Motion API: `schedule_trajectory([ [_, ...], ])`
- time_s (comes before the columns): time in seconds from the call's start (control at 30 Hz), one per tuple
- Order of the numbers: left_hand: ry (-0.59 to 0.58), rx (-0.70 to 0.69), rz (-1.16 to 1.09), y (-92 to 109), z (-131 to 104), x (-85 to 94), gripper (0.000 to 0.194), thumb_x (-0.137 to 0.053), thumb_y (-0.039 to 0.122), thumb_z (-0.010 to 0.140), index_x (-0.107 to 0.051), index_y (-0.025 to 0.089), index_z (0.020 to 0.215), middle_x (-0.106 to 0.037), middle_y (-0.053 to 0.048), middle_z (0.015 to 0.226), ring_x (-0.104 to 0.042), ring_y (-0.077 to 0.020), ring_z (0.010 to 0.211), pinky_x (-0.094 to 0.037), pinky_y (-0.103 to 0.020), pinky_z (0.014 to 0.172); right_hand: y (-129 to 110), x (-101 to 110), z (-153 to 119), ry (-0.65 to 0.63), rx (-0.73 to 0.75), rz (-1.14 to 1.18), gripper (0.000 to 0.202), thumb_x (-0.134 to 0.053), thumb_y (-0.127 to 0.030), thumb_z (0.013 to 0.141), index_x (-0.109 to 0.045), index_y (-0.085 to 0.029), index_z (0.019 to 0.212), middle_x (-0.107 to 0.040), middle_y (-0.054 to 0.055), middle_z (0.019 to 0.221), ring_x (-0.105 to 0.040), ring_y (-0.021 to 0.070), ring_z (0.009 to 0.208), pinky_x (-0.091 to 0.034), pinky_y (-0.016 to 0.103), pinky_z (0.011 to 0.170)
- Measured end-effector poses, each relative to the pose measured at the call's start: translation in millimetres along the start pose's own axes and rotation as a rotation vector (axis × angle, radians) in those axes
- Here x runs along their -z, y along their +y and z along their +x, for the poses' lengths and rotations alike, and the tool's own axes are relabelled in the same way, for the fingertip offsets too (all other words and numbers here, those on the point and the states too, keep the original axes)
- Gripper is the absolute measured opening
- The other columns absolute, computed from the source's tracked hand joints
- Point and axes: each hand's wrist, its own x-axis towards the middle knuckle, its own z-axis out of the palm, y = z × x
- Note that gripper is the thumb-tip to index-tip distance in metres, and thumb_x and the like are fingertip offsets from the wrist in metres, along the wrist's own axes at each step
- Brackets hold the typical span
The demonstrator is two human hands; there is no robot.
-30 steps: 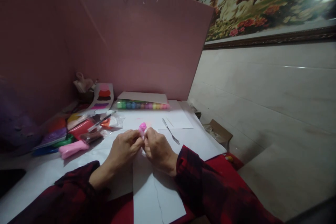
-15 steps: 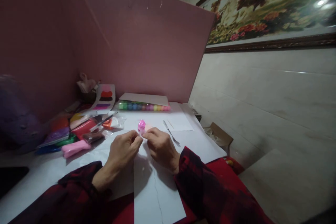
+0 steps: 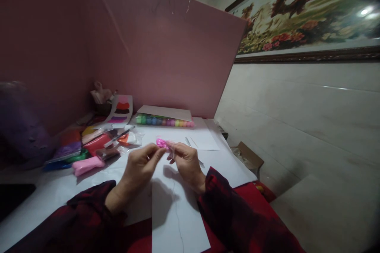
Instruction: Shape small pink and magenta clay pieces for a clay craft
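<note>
A small clear plastic bag with bright pink clay (image 3: 162,143) in it is held up between both hands, over the white paper. My left hand (image 3: 141,168) pinches the bag's left side between thumb and finger. On the other side, the fingertips of my right hand (image 3: 187,164) are closed on the bag's see-through end. Below the hands lies a white sheet (image 3: 181,221) with a thin wavy line drawn down it. A metal fork (image 3: 201,163) rests just beyond my right hand, which hides its middle.
Several bagged colored clay packs, among them a pink one (image 3: 87,165), are heaped at the left. A pack of colored balls (image 3: 164,121) lies at the back under a white card. Behind it stands a pink panel (image 3: 160,55). An open cardboard box (image 3: 249,155) sits at the right.
The pink bag has tipped from upright to lying sideways between my hands. My right hand has shifted slightly right, its fingers now on the bag's clear end and covering part of the fork.
</note>
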Motion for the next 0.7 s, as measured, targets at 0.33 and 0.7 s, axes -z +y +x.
schedule_trajectory([
  [0.33, -0.161, 0.376, -0.738, -17.7, 13.0, 3.1, 0.036, -0.076, 0.032, 0.070, -0.057, 0.014, 0.095, -0.064, -0.003, 0.078, -0.061, -0.0140, 0.062, -0.050, -0.028, 0.059, 5.3, -1.7, 2.5, 0.115, -0.243, 0.332, 0.028, -0.061, -0.014, 0.072, -0.077, -0.022, 0.094, -0.061, 0.000, 0.066, -0.051, 0.0064, 0.048, -0.043, 0.018, 0.041],
  [0.7, -0.130, 0.373, -0.803, -11.2, 14.5, 4.3, 0.029, -0.078, 0.022, 0.065, -0.062, 0.012, 0.086, -0.067, -0.003, 0.069, -0.060, -0.0134, 0.060, -0.046, -0.024, 0.056, 4.6, -2.1, 4.3, 0.074, -0.192, 0.360, 0.023, -0.072, -0.022, 0.071, -0.077, -0.024, 0.093, -0.060, 0.001, 0.072, -0.051, 0.0064, 0.052, -0.044, 0.017, 0.039],
])
